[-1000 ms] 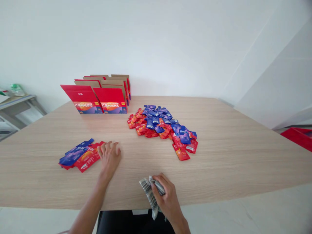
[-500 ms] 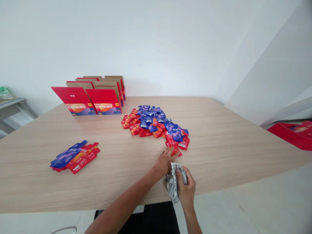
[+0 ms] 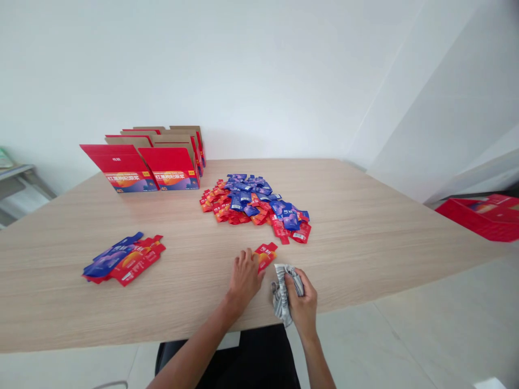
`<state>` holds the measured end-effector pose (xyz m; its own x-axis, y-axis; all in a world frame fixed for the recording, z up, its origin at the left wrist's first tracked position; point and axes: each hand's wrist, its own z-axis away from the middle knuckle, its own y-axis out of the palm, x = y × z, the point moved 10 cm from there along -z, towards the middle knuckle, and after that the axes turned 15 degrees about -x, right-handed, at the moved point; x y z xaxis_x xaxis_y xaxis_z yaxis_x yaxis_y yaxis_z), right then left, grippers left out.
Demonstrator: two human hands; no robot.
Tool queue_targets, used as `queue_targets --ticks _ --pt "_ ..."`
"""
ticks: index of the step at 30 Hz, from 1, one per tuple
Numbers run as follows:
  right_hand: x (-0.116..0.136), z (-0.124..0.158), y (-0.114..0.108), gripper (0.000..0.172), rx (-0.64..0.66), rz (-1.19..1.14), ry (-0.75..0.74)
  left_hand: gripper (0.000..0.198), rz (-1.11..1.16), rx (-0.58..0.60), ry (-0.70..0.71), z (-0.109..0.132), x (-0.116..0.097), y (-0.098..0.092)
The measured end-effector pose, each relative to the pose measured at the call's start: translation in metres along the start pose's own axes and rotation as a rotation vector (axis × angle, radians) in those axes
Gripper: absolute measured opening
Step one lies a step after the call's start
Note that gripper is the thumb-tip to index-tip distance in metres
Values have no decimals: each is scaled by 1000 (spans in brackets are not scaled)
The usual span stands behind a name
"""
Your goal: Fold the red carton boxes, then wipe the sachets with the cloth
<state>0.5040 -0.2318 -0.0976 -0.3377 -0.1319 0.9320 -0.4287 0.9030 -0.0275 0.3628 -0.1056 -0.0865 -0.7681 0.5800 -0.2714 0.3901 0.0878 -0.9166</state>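
Note:
My left hand (image 3: pixel 244 276) is low over the table, its fingers and thumb closed around the near left end of a red and orange pouch (image 3: pixel 266 255). The pouch's capped end points away to the right, and my hand hides its lower part. In my right hand (image 3: pixel 303 303) is a crumpled grey and white striped cloth (image 3: pixel 283 294), gripped just above the table's front edge. Beyond both hands spreads a heap of red pouches (image 3: pixel 279 229) and blue pouches (image 3: pixel 243 195).
Several red boxes (image 3: pixel 168 162) with raised flaps stand in rows at the back left. A small overlapping stack of blue and red pouches (image 3: pixel 132 259) lies on the left of the wooden table (image 3: pixel 194 302). A red carton (image 3: pixel 478 219) is beyond the table's right side.
My left hand has moved left and away from the heap, bringing one red pouch along. My right hand still grips the cloth, and the view has shifted slightly.

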Motion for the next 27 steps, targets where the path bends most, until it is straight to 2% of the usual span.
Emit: queue_targets --ticks 3,8,13,16,21,23,27 --pt "1 1 1 42 10 15 -15 44 10 -17 -87 15 29 -8" --pt "10 1 3 41 25 37 -53 71 112 -45 -224 38 64 -12" --pt "26 10 18 34 87 24 -103 65 349 -69 -305 58 84 -18" --pt "40 27 37 26 156 0 -130 65 497 -70 -311 74 81 -18" --pt "61 56 69 16 249 -45 -157 72 771 -39 -391 106 60 5" --pt "65 57 73 15 237 -44 -153 70 794 -67 -376 115 52 7" --pt "66 43 70 13 178 -37 -151 67 831 -89 -268 127 37 -4"
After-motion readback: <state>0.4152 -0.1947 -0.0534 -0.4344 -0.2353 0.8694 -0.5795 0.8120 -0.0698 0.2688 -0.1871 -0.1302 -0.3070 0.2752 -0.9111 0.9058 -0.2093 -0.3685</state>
